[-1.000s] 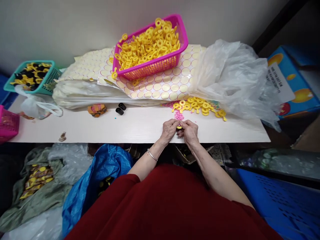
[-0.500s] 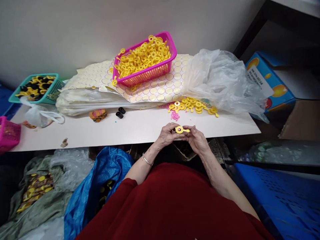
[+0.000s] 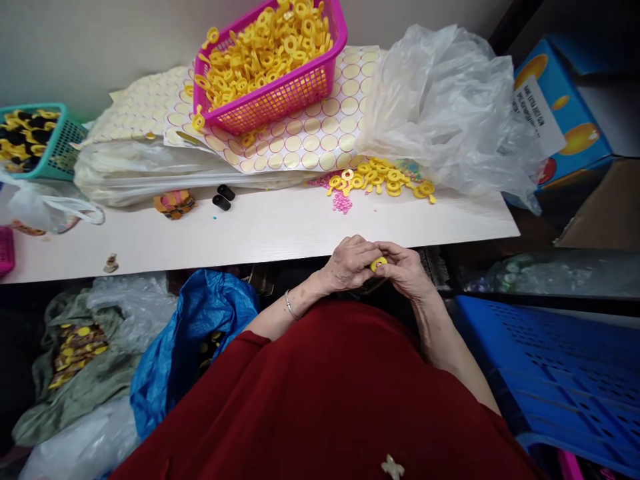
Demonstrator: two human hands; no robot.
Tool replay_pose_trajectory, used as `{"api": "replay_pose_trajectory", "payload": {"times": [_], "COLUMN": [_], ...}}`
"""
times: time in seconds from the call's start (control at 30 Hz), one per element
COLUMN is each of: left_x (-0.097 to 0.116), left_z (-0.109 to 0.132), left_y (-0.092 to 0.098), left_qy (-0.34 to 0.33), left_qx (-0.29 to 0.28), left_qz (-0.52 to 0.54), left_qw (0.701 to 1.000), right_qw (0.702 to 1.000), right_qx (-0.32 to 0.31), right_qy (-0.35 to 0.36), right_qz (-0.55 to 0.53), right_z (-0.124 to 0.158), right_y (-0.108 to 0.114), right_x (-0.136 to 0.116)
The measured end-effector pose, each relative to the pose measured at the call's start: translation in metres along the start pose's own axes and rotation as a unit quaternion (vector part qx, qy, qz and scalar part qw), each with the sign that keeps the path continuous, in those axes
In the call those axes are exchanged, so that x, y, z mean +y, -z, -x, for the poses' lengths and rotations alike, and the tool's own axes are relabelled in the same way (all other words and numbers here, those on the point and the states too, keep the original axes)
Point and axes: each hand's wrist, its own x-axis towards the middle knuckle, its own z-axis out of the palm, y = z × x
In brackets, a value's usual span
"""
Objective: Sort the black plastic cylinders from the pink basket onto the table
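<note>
A: How far along is the work looking?

B: Mostly still ahead, I'd judge. The pink basket [image 3: 280, 100], well beyond the hands, is heaped with yellow rings, and a loose pile of rings [image 3: 380, 179] is lying on the surface [image 3: 260, 233] just past the hands, with a few pink beads [image 3: 342, 202] beside it. The teal basket [image 3: 47, 143], far off to the left of the hands, is holding a smaller lot of yellow and black pieces; whether those count as finished I cannot tell.

A: And the hands?

B: Both are meeting at the near edge of the surface, over the lap. The left hand [image 3: 350, 263] is curled nearly closed, its fingers wrapping over one yellow ring [image 3: 378, 263]. The right hand [image 3: 407, 270] is pinching that same ring from the other side, fingertips drawn together, so both are gripping it.

A: So the ring is sitting between them?

B: Yes, mostly hidden, with only a sliver of yellow showing between the thumbs.
</note>
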Motion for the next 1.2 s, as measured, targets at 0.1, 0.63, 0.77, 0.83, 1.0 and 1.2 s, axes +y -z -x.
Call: {"api": "replay_pose_trajectory", "payload": {"times": [0.1,0.63,0.77,0.83,1.0,1.2], "left_x": [0.001,-0.021,-0.016,-0.015,-0.035,-0.118], "left_z": [0.002,0.012,0.013,0.015,0.033,0.084], "left_y": [-0.006,-0.029,-0.031,-0.031,-0.006,0.109], "left_qy": [0.010,-0.002,-0.030,-0.015,-0.009,0.410], "left_qx": [-0.015,0.037,-0.011,-0.039,-0.017,0.468], "left_qz": [-0.004,0.084,0.035,0.009,0.016,-0.117], "left_qw": [1.000,0.996,0.999,0.999,1.000,0.774], "right_qw": [0.999,0.992,0.994,0.995,0.996,0.799], "right_qx": [0.023,-0.053,-0.027,-0.004,-0.031,-0.058], "right_qy": [0.028,-0.088,-0.092,-0.092,-0.060,-0.028], "right_qz": [0.036,-0.066,-0.045,-0.048,0.061,0.598], "right_z": [0.004,0.004,0.002,0.001,0.001,-0.007], "right_y": [-0.002,0.004,0.002,-0.002,0.003,0.028], "right_x": [0.003,0.011,0.019,0.027,0.041,0.043]}}
